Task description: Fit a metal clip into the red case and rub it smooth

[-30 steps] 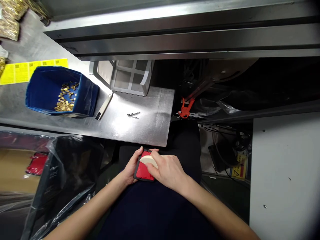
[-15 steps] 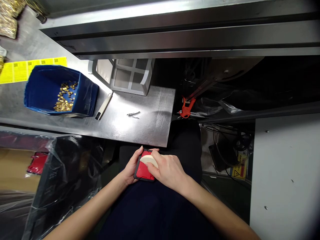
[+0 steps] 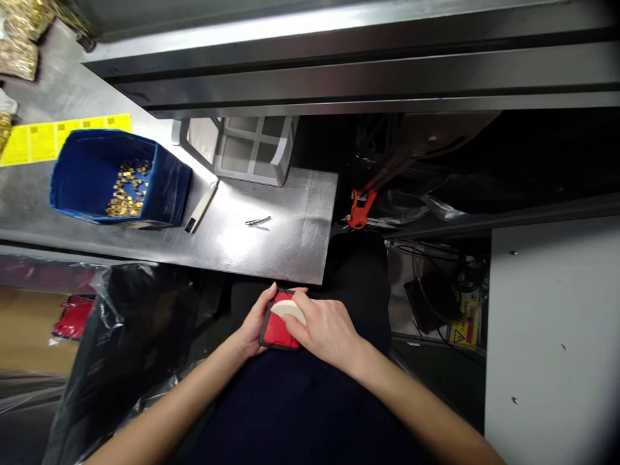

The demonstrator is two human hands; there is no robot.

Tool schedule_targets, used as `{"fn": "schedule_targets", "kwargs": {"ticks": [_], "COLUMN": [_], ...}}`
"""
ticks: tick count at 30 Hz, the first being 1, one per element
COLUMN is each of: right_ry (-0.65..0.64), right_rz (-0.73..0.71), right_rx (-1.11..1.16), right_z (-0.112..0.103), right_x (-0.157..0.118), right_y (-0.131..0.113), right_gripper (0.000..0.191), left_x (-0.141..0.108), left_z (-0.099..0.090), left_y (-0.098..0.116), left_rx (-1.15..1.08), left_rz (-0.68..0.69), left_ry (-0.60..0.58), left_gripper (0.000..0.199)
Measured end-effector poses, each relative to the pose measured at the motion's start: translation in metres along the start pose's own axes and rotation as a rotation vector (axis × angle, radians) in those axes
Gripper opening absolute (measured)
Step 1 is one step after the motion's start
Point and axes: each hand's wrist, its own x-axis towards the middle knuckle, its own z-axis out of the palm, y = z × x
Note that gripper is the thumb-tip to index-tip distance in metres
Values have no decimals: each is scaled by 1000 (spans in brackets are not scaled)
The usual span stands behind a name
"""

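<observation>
Over my lap, my left hand [image 3: 258, 321] is closed around the left side of a flat red part with a black rim [image 3: 278, 331]. My right hand [image 3: 325, 324] grips a cream-coloured, rounded flat pad [image 3: 287, 310] between thumb and fingers. The pad lies against or just above the red face; I cannot tell how firmly it presses. The fingers under the red part are hidden. Beyond my hands, thin metal tweezers [image 3: 258, 223] rest on the steel table [image 3: 290, 252].
A blue bin [image 3: 169, 184] with small gold-coloured pieces stands left, beside a white-handled tool [image 3: 202, 206]. Behind are a grey plastic rack [image 3: 252, 174] and a steel beam [image 3: 339, 81]. An orange clamp [image 3: 359, 212] hangs past the table corner. A plastic-lined box [image 3: 39, 323] sits lower left.
The view has shifted very slightly. Both hands, the red part and the pad stay in almost the same place.
</observation>
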Motion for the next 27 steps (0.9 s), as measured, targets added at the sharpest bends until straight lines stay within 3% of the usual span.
{"fn": "schedule_targets", "kwargs": {"ticks": [7, 13, 18, 21, 25, 27], "right_ry": [32, 73, -10, -11, 265, 314], "right_rz": [32, 126, -12, -10, 331, 430], "right_rx": [-43, -64, -8, 148, 332, 328], "right_z": [0, -5, -5, -11, -22, -26], "right_x": [-5, -4, -13, -12, -2, 3], "right_y": [-1, 0, -3, 17, 69, 87], "right_gripper": [35, 32, 32, 29, 35, 36], "left_x": [-1, -2, -4, -6, -5, -3], "left_z": [0, -1, 0, 2, 0, -2], "left_y": [-3, -7, -7, -5, -5, -6], "left_rx": [-13, -77, -27, -23, -17, -8], "left_rz": [13, 27, 39, 68, 71, 81], "left_ry": [-15, 97, -2, -68, -159, -186], "left_gripper": [57, 48, 55, 59, 66, 66]}}
